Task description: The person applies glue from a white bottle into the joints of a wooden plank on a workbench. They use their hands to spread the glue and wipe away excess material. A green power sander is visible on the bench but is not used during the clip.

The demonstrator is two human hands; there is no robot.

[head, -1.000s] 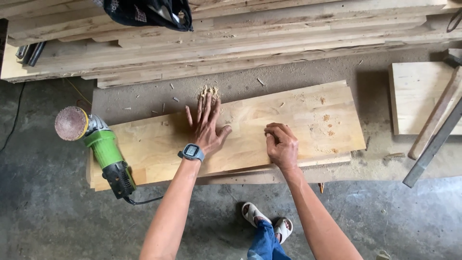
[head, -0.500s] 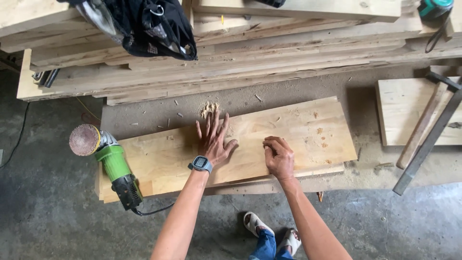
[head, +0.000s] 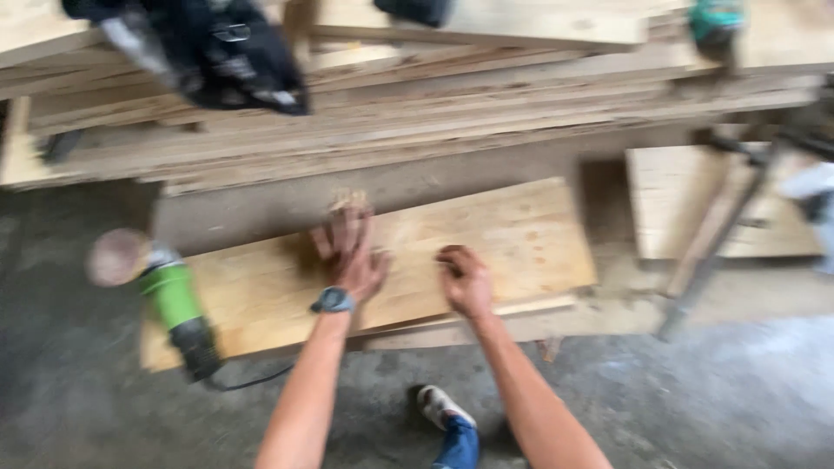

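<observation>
We are spreading the fingers [head: 346, 227] of our left hand [head: 352, 256] flat on the pale wooden board [head: 512, 239], palm pressing down, with a dark wristwatch [head: 333, 300] sitting on that wrist. Our right hand [head: 465, 280] is resting just beside it on the same board, its fingers curling into a loose fist; the blur is keeping us from telling whether they are pinching anything. The board is lying flat on the grey concrete floor [head: 87, 408], on top of a second, thinner plank [head: 486, 323] whose edge is showing beneath its near side. At the board's left end a green angle grinder [head: 174, 300] is lying with its round sanding disc [head: 117, 257] reaching off the edge and its black cord trailing toward us. A small tuft of wood shavings [head: 349, 201] is sitting just past our left fingertips. Behind the board a stack of long planks [head: 434, 122] is running across the view, with a black bag [head: 234, 52] resting on it. Our sandalled foot [head: 441, 406] is showing below, between our forearms.
</observation>
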